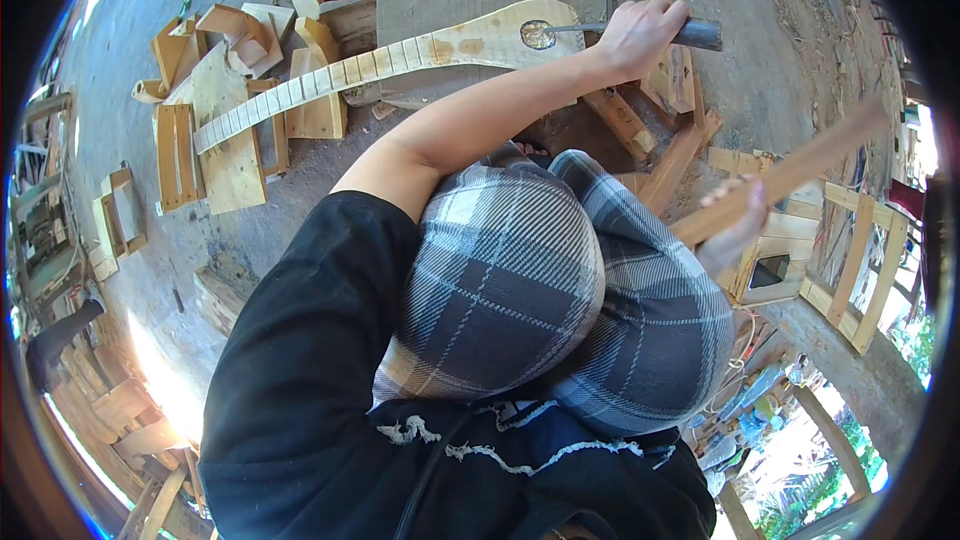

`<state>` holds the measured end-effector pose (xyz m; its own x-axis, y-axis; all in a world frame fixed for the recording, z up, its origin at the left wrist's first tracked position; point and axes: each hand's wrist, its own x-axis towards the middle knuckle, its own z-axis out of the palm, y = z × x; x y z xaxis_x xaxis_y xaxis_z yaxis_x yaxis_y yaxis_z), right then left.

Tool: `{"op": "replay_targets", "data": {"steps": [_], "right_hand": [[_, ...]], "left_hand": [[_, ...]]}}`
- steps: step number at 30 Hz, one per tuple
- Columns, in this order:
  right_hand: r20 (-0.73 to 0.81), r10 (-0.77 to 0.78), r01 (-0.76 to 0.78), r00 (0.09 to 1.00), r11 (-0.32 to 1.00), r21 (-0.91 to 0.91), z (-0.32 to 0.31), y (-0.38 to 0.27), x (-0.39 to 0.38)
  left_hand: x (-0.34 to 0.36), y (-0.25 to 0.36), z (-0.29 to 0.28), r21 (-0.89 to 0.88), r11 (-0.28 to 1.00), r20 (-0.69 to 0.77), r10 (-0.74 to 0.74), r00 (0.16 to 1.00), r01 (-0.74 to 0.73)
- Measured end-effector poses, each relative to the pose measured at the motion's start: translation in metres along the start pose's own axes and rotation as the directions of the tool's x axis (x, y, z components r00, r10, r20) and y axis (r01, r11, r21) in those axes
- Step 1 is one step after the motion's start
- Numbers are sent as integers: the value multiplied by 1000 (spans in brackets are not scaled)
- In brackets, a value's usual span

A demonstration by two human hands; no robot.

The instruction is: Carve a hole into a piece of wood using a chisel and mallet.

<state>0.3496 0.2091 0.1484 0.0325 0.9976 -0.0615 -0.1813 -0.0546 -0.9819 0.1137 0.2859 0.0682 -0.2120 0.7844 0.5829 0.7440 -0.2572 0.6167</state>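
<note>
An unfinished wooden guitar-like body with a long, slotted neck lies across a board, its round sound hole at the far middle with wood bits inside. My left hand is closed around a chisel with a thick dark handle; its thin metal blade reaches into the hole from the right. At the right, beside my knee, my right hand grips a long flat wooden bar, raised at a slant. The bar and that hand are smeared by motion.
Wooden blocks and offcuts lie under and around the neck at the left. More beams lie beyond my knees. A wooden frame stands at the right. A flat grey board lies beneath the body.
</note>
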Motion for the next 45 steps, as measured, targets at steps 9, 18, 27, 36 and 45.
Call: {"op": "replay_targets", "data": {"steps": [9, 18, 27, 36, 45], "right_hand": [[-29, 96, -100, 995, 969, -227, -4, 3, 1], [6, 138, -120, 990, 883, -454, 15, 10, 2], [56, 194, -142, 979, 860, -490, -9, 43, 7], [120, 259, -163, 958, 842, -514, -20, 59, 6], [-65, 126, -133, 990, 984, -118, -10, 25, 3]], "left_hand": [[-13, -5, 14, -12, 1000, -13, 18, 1000, -18], [-8, -9, 22, -1, 1000, 40, -14, 999, 14], [-9, -9, 29, -7, 999, 46, -51, 998, 52], [-12, -5, 30, -63, 997, 38, -38, 999, 40], [-16, -10, 30, 18, 998, 77, -55, 995, 54]]}}
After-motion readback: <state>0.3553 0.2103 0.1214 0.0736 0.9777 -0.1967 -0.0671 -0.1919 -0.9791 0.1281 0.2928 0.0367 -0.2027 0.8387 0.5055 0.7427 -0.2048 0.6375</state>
